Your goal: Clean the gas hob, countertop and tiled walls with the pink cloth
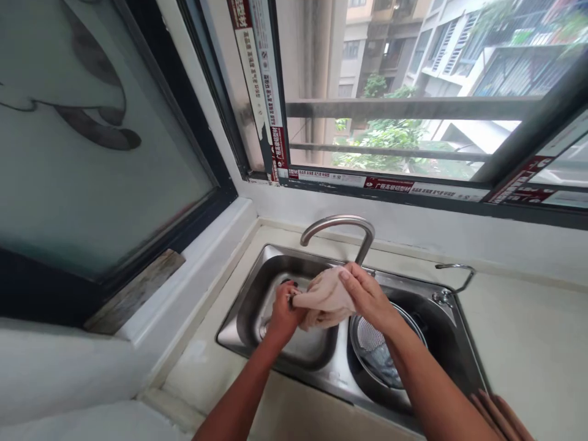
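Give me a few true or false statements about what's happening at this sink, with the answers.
1. The left hand and right hand both grip a beige cloth. True.
2. The beige cloth is held above the steel sink. True.
3. Water streams from the faucet. False: no stream shows.
4. The right basin is empty. False: a metal strainer sits in it.
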`<state>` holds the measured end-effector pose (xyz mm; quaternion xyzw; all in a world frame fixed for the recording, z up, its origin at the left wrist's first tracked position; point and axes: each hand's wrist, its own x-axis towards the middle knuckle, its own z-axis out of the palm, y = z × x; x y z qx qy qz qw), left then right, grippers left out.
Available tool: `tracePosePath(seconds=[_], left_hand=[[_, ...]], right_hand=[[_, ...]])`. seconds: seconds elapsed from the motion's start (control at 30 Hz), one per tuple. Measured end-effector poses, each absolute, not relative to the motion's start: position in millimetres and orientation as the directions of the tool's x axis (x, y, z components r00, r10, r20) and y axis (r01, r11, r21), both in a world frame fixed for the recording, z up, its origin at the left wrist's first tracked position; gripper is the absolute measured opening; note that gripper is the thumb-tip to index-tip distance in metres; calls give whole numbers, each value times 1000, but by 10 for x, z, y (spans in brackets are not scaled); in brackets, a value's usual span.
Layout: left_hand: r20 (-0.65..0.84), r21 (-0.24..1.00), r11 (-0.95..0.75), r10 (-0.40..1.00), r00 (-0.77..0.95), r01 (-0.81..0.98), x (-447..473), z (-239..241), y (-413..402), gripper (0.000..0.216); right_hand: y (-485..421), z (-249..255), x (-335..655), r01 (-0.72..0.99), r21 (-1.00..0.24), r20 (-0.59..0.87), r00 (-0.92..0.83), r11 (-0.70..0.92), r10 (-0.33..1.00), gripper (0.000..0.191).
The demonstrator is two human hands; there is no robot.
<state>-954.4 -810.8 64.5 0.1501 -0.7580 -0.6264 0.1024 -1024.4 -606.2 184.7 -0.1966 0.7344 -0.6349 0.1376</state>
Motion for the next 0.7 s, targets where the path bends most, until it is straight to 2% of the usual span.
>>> tracePosePath(seconds=[0.07,0.13,0.2,0.27,0.4,0.47,0.53,0.6,0.63,0.7], left_hand=[[12,987,155,-308,-951,-38,-9682,687,-8046,62],[94,975,223,-297,-950,26,-9800,740,-7996,70],[187,941,327,-302,-935,83,-9891,810,-8007,56],[220,920,384,-331,-917,82,-9959,895,-8088,34],[178,914,406,-397,-900,1,-10065,1079,-8310,6],[145,918,395,-371,-917,-14,-10119,1163,-8373,9],[108,931,363,-352,-930,-30,-10169,1230,-8399,11],[68,950,309,-341,-937,-44,-10201,1274,-8400,16],[43,960,277,-326,-944,-52,-10206,1286,-8391,20],[-27,974,210,-245,-969,-80,-10194,1287,-8350,22]], right_hand=[[-6124,1850,-10267,-101,-986,28,-888,135,-459,57],[-6205,1864,-10289,-107,-981,17,-876,159,-482,57],[-6261,1872,-10315,-152,-967,28,-861,205,-508,54],[-6266,1862,-10348,-214,-935,41,-856,282,-515,50],[-6150,1772,-10405,-245,-848,-47,-849,470,-526,37],[-6080,1711,-10409,-243,-779,-161,-813,578,-559,34],[-6019,1652,-10397,-285,-655,-248,-794,700,-555,41],[-5960,1593,-10380,-324,-553,-241,-820,768,-520,43],[-5925,1564,-10371,-332,-557,-207,-832,761,-515,40],[-5832,1521,-10354,-328,-659,-126,-839,677,-529,32]])
